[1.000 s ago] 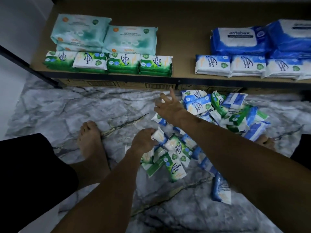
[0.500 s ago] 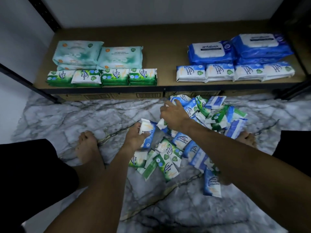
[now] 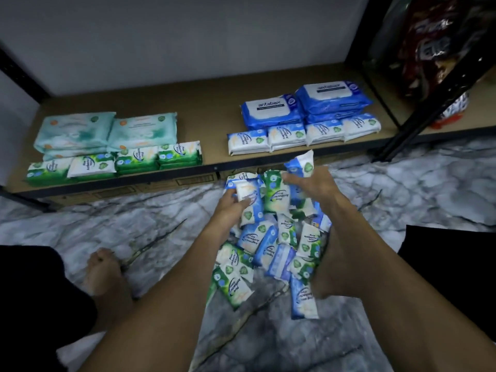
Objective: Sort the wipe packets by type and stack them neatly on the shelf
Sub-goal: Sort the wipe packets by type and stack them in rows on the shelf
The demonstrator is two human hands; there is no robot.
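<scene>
In the head view, the left hand has its fingers curled round a small blue-and-white wipe packet, held just above the heap of small green and blue packets that lies on the grey marble floor. The right hand grasps a second blue-and-white packet in its fingers. That packet's top end stands up in front of the front edge of the low wooden shelf.

On the left of the shelf, large pale teal packs are stacked at the back, with a row of small green packets touching them in front. On the right, well apart from these, large dark blue packs sit behind a row of small blue-and-white packets.

A bare left foot rests on the floor left of the heap. A black metal upright slants at the right, with blurred dark bags beyond it.
</scene>
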